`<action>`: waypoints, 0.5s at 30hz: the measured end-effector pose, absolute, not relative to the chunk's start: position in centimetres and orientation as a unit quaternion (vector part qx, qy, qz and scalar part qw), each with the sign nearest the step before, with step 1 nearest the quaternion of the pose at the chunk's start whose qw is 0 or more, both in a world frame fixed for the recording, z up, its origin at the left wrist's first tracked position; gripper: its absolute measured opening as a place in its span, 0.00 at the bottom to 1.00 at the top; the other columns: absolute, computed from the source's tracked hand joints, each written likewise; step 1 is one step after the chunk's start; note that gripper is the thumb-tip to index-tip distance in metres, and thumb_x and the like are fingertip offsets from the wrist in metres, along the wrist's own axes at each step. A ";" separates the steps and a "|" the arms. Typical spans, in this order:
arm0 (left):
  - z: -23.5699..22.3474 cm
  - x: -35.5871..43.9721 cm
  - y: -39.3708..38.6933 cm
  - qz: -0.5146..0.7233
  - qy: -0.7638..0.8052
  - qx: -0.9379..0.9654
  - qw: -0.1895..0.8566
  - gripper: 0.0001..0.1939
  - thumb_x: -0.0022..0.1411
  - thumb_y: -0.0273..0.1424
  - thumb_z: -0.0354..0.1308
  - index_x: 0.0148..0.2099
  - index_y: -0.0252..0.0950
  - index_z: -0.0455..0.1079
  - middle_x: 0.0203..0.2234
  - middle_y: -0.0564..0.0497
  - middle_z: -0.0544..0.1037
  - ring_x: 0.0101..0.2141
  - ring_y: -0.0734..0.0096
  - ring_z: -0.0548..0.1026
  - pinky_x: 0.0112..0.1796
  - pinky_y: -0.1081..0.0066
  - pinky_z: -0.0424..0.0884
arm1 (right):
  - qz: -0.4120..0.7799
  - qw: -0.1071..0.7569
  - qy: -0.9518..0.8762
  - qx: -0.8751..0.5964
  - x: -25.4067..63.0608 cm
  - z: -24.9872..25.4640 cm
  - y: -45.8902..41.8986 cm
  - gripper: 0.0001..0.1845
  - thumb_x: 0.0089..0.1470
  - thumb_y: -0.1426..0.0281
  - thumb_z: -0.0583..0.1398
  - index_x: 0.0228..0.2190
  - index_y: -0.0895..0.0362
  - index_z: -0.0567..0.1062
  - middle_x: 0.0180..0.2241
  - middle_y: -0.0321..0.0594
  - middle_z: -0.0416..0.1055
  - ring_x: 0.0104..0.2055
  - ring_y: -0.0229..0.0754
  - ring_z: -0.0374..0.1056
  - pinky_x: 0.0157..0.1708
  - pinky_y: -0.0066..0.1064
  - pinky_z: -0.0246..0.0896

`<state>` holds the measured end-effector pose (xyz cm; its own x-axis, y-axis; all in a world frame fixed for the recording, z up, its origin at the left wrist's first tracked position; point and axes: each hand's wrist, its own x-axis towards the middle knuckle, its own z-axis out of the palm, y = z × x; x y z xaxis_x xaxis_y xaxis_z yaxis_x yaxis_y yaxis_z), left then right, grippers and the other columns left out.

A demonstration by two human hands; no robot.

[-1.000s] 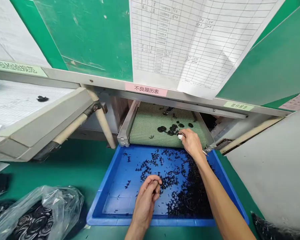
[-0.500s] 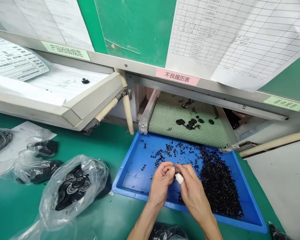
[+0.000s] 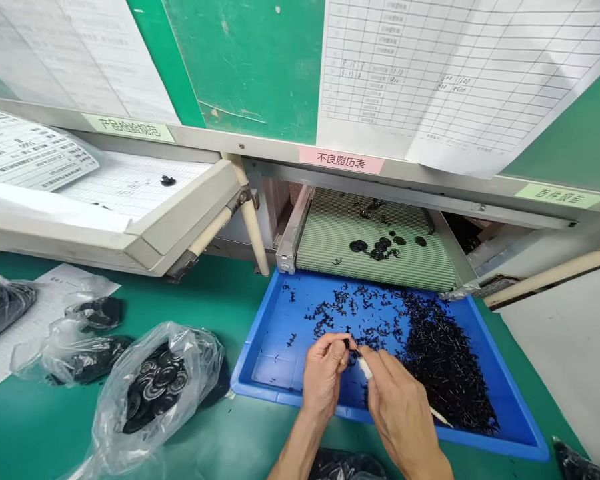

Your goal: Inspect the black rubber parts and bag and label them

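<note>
My left hand and my right hand meet over the near edge of a blue tray. The left fingers pinch a small black part. In the right hand is a thin white tool, whose tip touches that part and whose tail sticks out behind the hand. Several small black scraps lie heaped in the tray, mostly to the right. Beyond the tray a green mesh conveyor belt carries several black round parts.
Clear plastic bags of black round parts lie on the green table at the left, with more bags and paper behind. A slanted white paper stand sits at left. Inspection sheets hang on the green board above.
A second ago my right hand was on the belt among the round parts; it drew back to meet the left hand over the tray. The view shifted left, showing the bags.
</note>
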<state>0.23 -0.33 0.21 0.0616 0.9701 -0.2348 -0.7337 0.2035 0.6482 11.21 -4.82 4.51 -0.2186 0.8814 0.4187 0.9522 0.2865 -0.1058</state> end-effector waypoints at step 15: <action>0.2 0.1 -0.6 0.577 0.390 0.232 0.679 0.18 0.47 0.42 0.69 0.34 0.32 0.76 0.23 0.52 0.73 0.20 0.81 0.58 0.22 0.77 0.54 | -0.118 0.203 -0.735 -0.636 9.6 3.0 -4.9 0.18 0.58 0.78 0.47 0.46 0.59 0.69 0.29 0.43 0.70 0.32 0.45 0.69 0.30 0.32 0.64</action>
